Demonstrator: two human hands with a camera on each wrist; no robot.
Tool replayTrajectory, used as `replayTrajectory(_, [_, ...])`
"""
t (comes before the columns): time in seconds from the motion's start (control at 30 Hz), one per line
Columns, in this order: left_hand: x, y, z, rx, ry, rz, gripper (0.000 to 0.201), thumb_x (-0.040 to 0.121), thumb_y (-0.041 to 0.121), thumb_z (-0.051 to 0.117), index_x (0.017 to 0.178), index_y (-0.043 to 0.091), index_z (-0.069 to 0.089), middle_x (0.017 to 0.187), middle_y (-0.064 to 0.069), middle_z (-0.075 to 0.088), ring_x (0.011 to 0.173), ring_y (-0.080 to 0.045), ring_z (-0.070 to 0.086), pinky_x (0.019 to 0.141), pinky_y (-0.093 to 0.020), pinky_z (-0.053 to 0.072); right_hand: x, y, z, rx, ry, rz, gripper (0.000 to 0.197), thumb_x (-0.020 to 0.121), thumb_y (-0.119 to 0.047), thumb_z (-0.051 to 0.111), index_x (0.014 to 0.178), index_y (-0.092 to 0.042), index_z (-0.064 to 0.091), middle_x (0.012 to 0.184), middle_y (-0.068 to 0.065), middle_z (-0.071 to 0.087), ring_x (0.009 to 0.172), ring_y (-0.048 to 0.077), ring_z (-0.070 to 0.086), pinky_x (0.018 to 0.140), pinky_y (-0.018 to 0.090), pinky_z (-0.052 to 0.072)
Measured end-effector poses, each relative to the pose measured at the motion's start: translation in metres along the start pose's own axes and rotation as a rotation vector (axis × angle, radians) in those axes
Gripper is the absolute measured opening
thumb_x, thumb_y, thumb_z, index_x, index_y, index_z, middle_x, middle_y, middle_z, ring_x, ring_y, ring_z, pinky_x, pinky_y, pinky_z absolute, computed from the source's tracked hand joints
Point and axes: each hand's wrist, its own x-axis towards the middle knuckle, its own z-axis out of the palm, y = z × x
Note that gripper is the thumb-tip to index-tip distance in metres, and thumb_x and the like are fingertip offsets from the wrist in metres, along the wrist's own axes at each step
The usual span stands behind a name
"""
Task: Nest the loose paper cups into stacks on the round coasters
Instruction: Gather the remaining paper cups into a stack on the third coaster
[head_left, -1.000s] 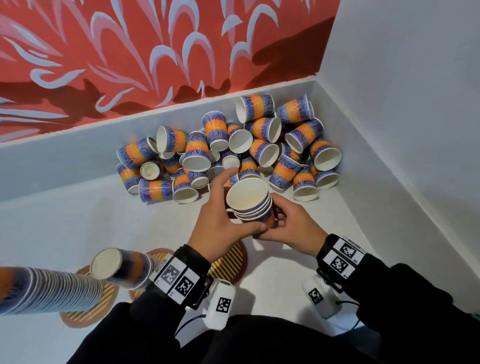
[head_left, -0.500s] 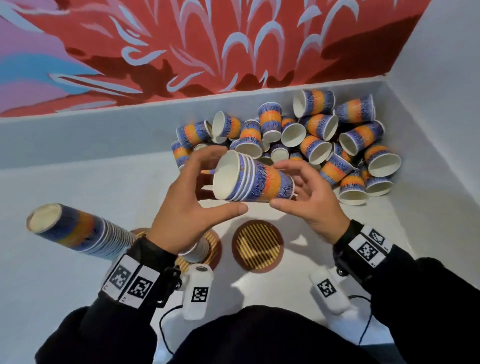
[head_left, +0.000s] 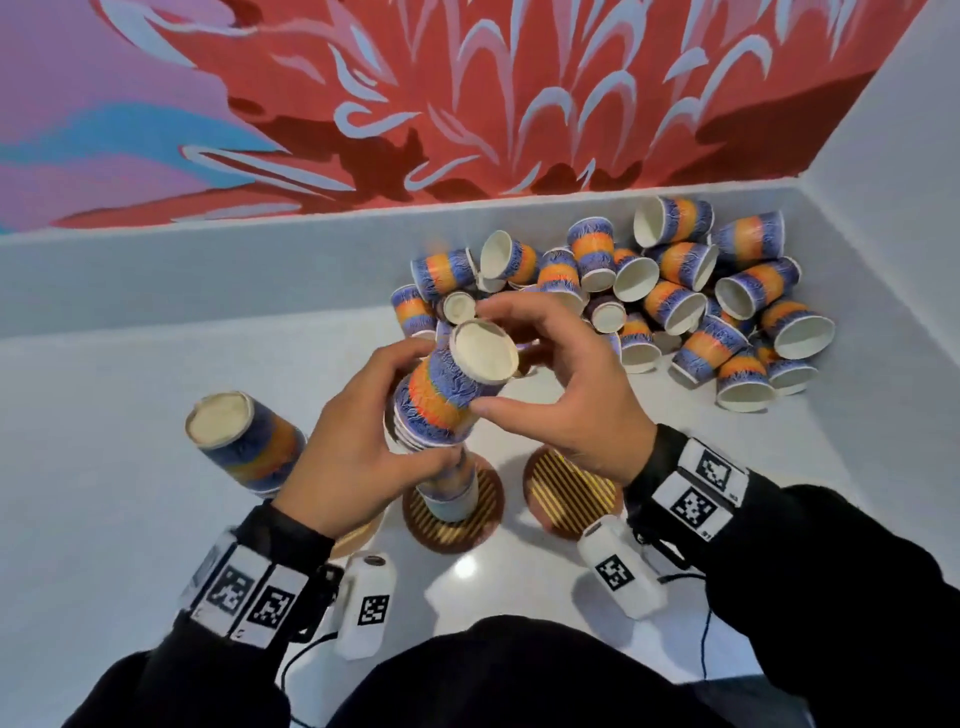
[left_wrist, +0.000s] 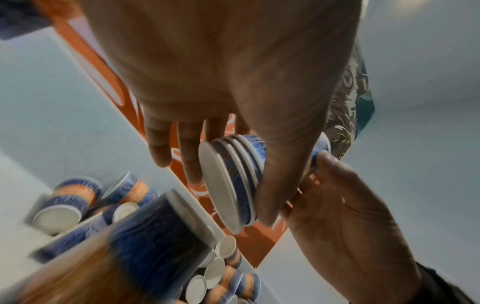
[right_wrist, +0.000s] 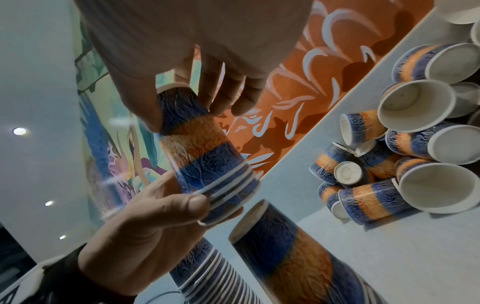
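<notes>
Both hands hold a short nested stack of blue-and-orange paper cups, tilted with its base up. My left hand grips the rim end between thumb and fingers. My right hand pinches the base end. The held stack hangs over an upturned stack on the middle coaster; I cannot tell whether they touch. A taller stack stands to the left. The right coaster is bare.
A heap of loose cups lies in the back right corner against the pale ledge walls. A red mural wall rises behind. Cables trail near the front edge.
The nested cups went from mouth up to sideways to base up, and came back from the heap to above the middle coaster's stack. My head turned left.
</notes>
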Motion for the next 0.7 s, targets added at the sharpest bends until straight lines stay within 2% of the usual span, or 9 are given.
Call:
replayTrajectory(0.1, [-0.004, -0.017, 0.003, -0.059, -0.049, -0.018, 0.087, 0.074, 0.024, 0.094, 0.144, 0.041, 0.045, 0.134, 0.022, 0.062, 0.122, -0.001, 0.062, 0.096, -0.017, 0.053, 0.001, -0.002, 0.021, -0.106, -0.023, -0.026, 0.067, 0.079, -0.006, 0.091, 0.138, -0.012, 0.059, 0.132, 0.0, 0.065, 0.11, 0.023, 0.063, 0.082, 0.046, 0.053])
replayTrajectory(0.17, [-0.005, -0.03, 0.007, -0.063, -0.072, -0.026, 0.091, 0.072, 0.025, 0.095, 0.145, 0.042, 0.043, 0.135, 0.026, 0.061, 0.124, 0.001, 0.06, 0.099, -0.02, 0.053, -0.001, 0.002, 0.031, -0.155, -0.045, 0.003, 0.068, 0.079, -0.009, 0.091, 0.139, -0.013, 0.059, 0.132, -0.003, 0.065, 0.11, 0.022, 0.063, 0.082, 0.043, 0.054])
replayTrajectory(0.33, [-0.007, -0.058, 0.003, -0.058, -0.133, -0.067, 0.104, 0.067, 0.038, 0.098, 0.15, 0.049, 0.037, 0.147, 0.023, 0.052, 0.138, -0.001, 0.049, 0.114, -0.037, 0.046, -0.012, 0.016, 0.044, -0.188, -0.058, 0.169, 0.065, 0.082, -0.016, 0.09, 0.138, -0.024, 0.059, 0.129, -0.011, 0.065, 0.118, 0.017, 0.062, 0.092, 0.044, 0.055])
replayTrajectory(0.47, [-0.001, -0.048, -0.004, -0.1, -0.111, -0.021, 0.093, 0.072, 0.059, 0.087, 0.151, 0.046, 0.039, 0.148, 0.022, 0.051, 0.138, -0.004, 0.05, 0.113, -0.033, 0.045, -0.018, 0.022, 0.036, -0.128, 0.041, 0.253, 0.046, 0.09, -0.016, 0.083, 0.131, -0.026, 0.064, 0.123, -0.008, 0.069, 0.116, 0.019, 0.065, 0.093, 0.049, 0.057])
replayTrajectory(0.6, [0.016, -0.013, 0.003, -0.129, 0.004, 0.089, 0.068, 0.086, 0.044, 0.084, 0.145, 0.037, 0.05, 0.143, 0.019, 0.057, 0.133, -0.005, 0.055, 0.109, -0.031, 0.047, -0.026, 0.026, 0.016, -0.145, 0.116, 0.275, 0.035, 0.094, -0.015, 0.078, 0.127, -0.024, 0.066, 0.118, -0.008, 0.071, 0.113, 0.02, 0.067, 0.092, 0.051, 0.057])
replayTrajectory(0.7, [0.034, 0.024, 0.018, -0.101, 0.078, 0.244, 0.053, 0.091, 0.031, 0.082, 0.139, 0.023, 0.059, 0.135, 0.008, 0.063, 0.127, -0.011, 0.061, 0.105, -0.025, 0.049, -0.031, 0.031, -0.004, -0.159, 0.163, 0.281, 0.032, 0.095, -0.015, 0.076, 0.124, -0.023, 0.068, 0.117, -0.01, 0.071, 0.111, 0.02, 0.068, 0.09, 0.05, 0.057])
